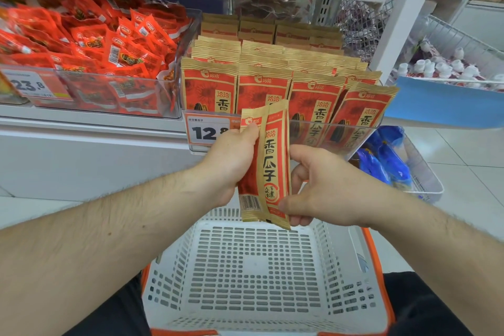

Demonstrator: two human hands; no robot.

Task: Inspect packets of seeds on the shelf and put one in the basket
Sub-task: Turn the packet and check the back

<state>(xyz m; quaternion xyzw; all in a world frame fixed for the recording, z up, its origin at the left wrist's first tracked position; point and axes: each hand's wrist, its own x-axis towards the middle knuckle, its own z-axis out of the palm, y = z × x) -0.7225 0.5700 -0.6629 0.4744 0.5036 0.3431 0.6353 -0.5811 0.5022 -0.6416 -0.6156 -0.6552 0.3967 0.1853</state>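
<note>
A red and tan seed packet (272, 166) is held upright and turned nearly edge-on above the white basket (256, 267). My left hand (231, 161) grips its upper left side, thumb on the top corner. My right hand (321, 188) pinches its lower right edge near the bottom. Behind it, rows of the same seed packets (261, 84) stand in a clear bin (338, 136) on the shelf. The basket is white plastic mesh with an orange rim and holds nothing.
A clear bin of small red snack packs (103, 52) sits to the left with a price tag (30, 86). Another price tag (207, 131) fronts the seed bin. A wire basket with blue packs (390, 161) and a rack of white bottles (447, 65) are at the right.
</note>
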